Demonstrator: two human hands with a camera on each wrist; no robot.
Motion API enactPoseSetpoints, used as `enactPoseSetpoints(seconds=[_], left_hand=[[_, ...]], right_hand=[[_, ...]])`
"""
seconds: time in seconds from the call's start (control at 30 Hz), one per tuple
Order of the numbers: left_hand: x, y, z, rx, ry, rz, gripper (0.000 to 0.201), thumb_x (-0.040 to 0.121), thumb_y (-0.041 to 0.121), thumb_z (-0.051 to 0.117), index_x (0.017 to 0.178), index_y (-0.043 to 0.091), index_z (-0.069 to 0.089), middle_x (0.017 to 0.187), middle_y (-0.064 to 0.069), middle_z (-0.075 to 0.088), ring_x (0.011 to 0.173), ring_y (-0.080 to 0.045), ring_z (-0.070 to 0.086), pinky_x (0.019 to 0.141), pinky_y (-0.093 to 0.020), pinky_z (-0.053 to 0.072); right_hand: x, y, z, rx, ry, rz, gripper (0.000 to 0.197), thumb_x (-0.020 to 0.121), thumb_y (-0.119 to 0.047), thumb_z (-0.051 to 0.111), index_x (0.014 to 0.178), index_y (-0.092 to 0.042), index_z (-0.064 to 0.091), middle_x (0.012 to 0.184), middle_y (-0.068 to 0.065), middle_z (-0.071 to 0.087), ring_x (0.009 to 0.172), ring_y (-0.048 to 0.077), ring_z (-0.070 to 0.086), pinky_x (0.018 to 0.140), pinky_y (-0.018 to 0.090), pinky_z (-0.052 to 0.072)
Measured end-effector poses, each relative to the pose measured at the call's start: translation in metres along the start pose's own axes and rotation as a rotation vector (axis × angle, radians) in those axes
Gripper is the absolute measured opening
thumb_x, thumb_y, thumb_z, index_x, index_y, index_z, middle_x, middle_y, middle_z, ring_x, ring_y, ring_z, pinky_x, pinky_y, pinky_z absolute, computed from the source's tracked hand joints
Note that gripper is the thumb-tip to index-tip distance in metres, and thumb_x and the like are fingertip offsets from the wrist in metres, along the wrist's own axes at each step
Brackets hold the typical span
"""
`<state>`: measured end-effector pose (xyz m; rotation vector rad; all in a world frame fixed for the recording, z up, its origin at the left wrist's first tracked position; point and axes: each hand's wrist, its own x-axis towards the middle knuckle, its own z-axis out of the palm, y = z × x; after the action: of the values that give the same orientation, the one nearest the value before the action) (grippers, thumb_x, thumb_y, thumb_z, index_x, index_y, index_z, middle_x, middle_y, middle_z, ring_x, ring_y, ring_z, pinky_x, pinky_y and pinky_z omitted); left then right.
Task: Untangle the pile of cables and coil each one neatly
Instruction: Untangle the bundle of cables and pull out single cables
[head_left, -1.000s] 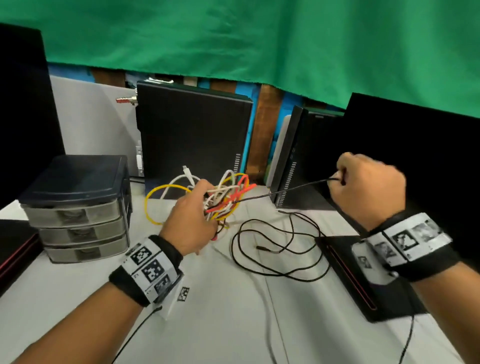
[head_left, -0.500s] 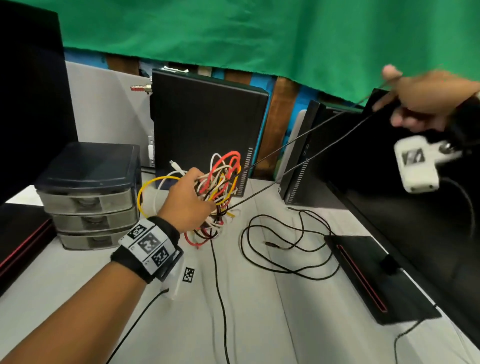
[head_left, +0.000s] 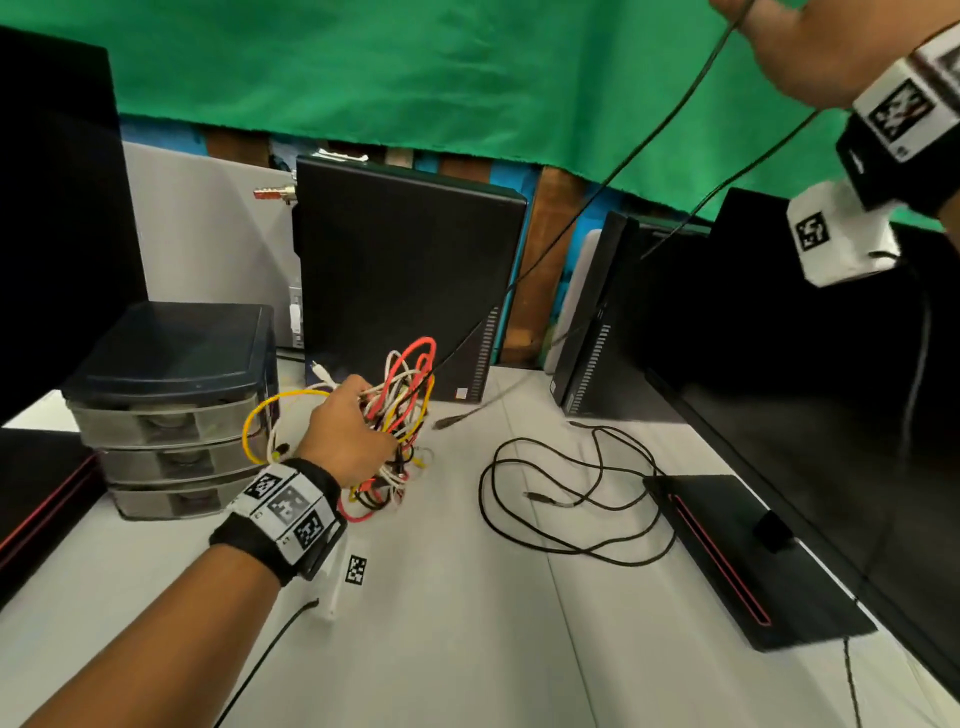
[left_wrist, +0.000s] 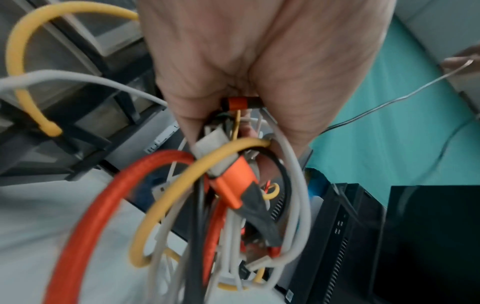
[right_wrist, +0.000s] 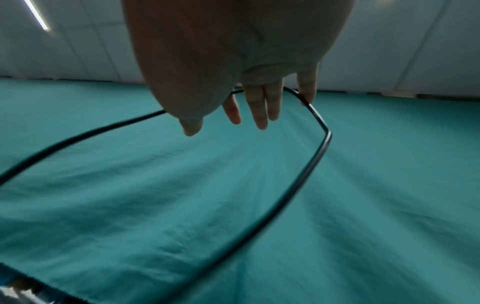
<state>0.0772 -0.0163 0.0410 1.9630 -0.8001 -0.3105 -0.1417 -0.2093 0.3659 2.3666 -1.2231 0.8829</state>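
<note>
The tangle of cables (head_left: 400, 415), red, yellow, white and black, is held above the white tabletop (head_left: 441, 623) in the person's left hand (head_left: 348, 431), whose fingers are curled round its middle. From the bundle a thin black cable (head_left: 597, 192) rises up and to the right to the right hand (head_left: 810, 47), raised high at the frame's top corner before the green cloth (head_left: 415, 67).

The left wrist view shows what the head view does not: an orange-and-black plug (left_wrist: 233, 185) and a white connector (left_wrist: 213, 148) jammed among the loops just under the palm. The right wrist view shows the black cable draped as a loop over the right hand's fingers (right_wrist: 262, 107), which point loosely downward, barely curled; whether any of them pinches it cannot be told.

On the tabletop, well apart from the bundle, a second black cable (head_left: 571, 499) lies in loose loops beside a flat black device (head_left: 737, 551). A grey drawer unit (head_left: 171, 405) stands left of the hand, and a black computer tower (head_left: 405, 270) behind it.
</note>
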Motion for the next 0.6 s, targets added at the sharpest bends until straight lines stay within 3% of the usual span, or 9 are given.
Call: enactPoseSetpoints(seconds=[0.07,0.13,0.17,0.23,0.27,0.33,0.43,0.5,0.6], left_hand=[[0.003,-0.002,-0.004,-0.005,0.012,-0.027,0.030,0.078,-0.001,0.072,0.090,0.018,0.052,0.087,-0.003,0.064,0.081,-0.018,0.061,0.067,-0.032,0.047],[0.004,-0.001,-0.007,-0.024,0.016,-0.031,0.034,0.079,-0.002,0.073,0.088,0.021,0.049,0.088,-0.001,0.064,0.079,-0.014,0.060,0.063,-0.030,0.047],[0.004,0.001,-0.008,-0.038,0.019,-0.028,0.036,0.079,-0.003,0.074,0.087,0.022,0.048,0.088,-0.001,0.063,0.079,-0.013,0.060,0.063,-0.029,0.047],[0.004,0.004,-0.010,-0.101,0.017,-0.026,0.038,0.077,-0.002,0.077,0.089,0.021,0.050,0.090,0.000,0.064,0.081,-0.016,0.063,0.063,-0.030,0.049],[0.004,0.006,-0.010,-0.157,0.009,-0.032,0.038,0.075,-0.003,0.079,0.093,0.019,0.053,0.091,-0.001,0.066,0.083,-0.017,0.065,0.065,-0.030,0.051],[0.002,0.012,-0.010,-0.279,-0.014,-0.051,0.042,0.072,-0.004,0.081,0.103,0.012,0.059,0.095,-0.003,0.070,0.086,-0.020,0.069,0.069,-0.031,0.054],[-0.002,0.021,-0.009,-0.404,-0.048,-0.070,0.047,0.070,-0.008,0.081,0.108,0.009,0.060,0.097,-0.006,0.073,0.088,-0.023,0.072,0.073,-0.032,0.056],[-0.005,0.027,-0.007,-0.434,-0.065,-0.069,0.047,0.070,-0.008,0.081,0.108,0.008,0.059,0.097,-0.007,0.073,0.086,-0.022,0.072,0.071,-0.030,0.055],[-0.009,0.032,-0.002,-0.454,-0.081,-0.054,0.045,0.072,-0.008,0.080,0.108,0.009,0.059,0.096,-0.005,0.073,0.082,-0.016,0.072,0.065,-0.025,0.053]], right_hand=[[-0.006,0.008,-0.001,0.047,-0.012,-0.031,0.041,0.096,-0.054,0.018,0.072,-0.028,0.037,0.080,0.005,0.041,0.100,0.040,0.055,0.093,0.059,0.041],[-0.009,0.015,-0.001,0.067,0.064,0.007,0.048,0.090,-0.060,0.022,0.073,-0.020,0.043,0.091,0.004,0.053,0.110,0.047,0.057,0.096,0.059,0.043],[-0.007,0.021,0.003,0.061,0.115,0.026,0.055,0.088,-0.066,0.025,0.083,-0.018,0.050,0.093,0.007,0.060,0.106,0.046,0.060,0.091,0.057,0.047],[-0.015,0.024,0.014,0.002,0.098,0.000,0.057,0.091,-0.068,0.041,0.104,-0.017,0.064,0.084,0.016,0.065,0.082,0.039,0.064,0.068,0.040,0.051],[-0.022,0.025,0.021,-0.014,-0.002,-0.035,0.049,0.094,-0.060,0.051,0.105,-0.015,0.068,0.076,0.014,0.066,0.073,0.033,0.064,0.059,0.030,0.046],[-0.042,0.025,0.039,0.016,-0.289,-0.066,0.030,0.095,-0.043,0.062,0.096,-0.016,0.075,0.063,0.006,0.071,0.066,0.025,0.065,0.053,0.023,0.040],[-0.079,0.018,0.077,-0.059,-0.679,-0.087,0.012,0.092,-0.022,0.064,0.092,-0.022,0.076,0.057,-0.005,0.072,0.064,0.014,0.071,0.059,0.024,0.051],[-0.100,0.009,0.100,-0.108,-0.864,-0.130,0.026,0.087,-0.016,0.069,0.111,-0.027,0.069,0.068,-0.007,0.074,0.068,0.012,0.073,0.070,0.029,0.061],[-0.132,-0.012,0.110,0.034,-1.100,-0.166,0.065,0.082,-0.028,0.081,0.138,-0.037,0.048,0.087,-0.007,0.068,0.076,0.011,0.074,0.074,0.026,0.059]])
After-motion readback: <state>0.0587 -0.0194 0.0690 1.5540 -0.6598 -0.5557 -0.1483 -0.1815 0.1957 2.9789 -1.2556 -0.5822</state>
